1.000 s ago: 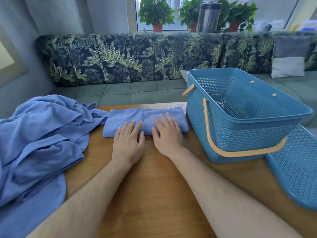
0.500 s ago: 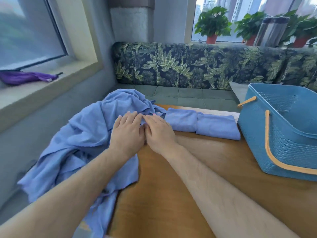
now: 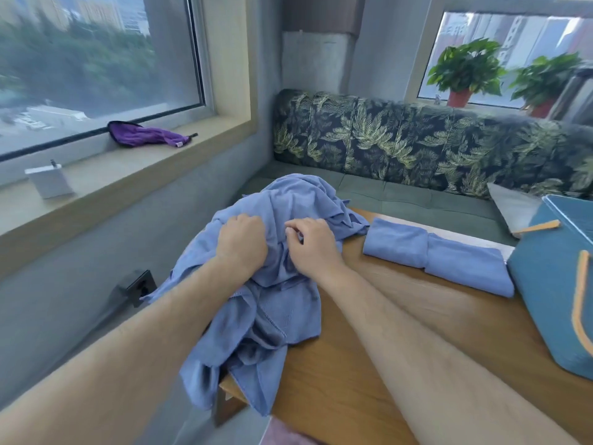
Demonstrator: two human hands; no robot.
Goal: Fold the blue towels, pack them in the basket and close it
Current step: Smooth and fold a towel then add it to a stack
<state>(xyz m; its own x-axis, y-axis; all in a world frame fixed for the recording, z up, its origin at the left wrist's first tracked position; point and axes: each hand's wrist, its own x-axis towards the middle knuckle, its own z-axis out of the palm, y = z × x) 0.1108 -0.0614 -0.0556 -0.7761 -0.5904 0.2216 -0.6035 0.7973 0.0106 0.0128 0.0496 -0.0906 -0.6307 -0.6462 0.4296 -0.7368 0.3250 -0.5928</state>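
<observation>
Gripping the towel pile [image 3: 288,316]: left hand [image 3: 242,244] bunches cloth, right hand [image 3: 313,248] pinches a fold. Pile overhangs the table [image 3: 369,364] edge; risk: lifting one towel could drag the rest off. Folded towels [image 3: 462,268] lie beside basket [image 3: 545,284].

Noted at ten o'clock: large window [image 3: 96,59], daylit, blurred trees and buildings beyond. Below it, deep beige sill [image 3: 134,175] carrying purple cloth [image 3: 144,136] and small white box [image 3: 49,183]. Grey plastered wall [image 3: 80,258] beneath, black socket [image 3: 141,285] at eight o'clock. At one o'clock, palm-leaf back cushions [image 3: 417,146] over green seat pads [image 3: 401,194]. At two o'clock, second window [image 3: 519,36], bright, with potted plant [image 3: 465,69] beside second plant [image 3: 545,78].
</observation>
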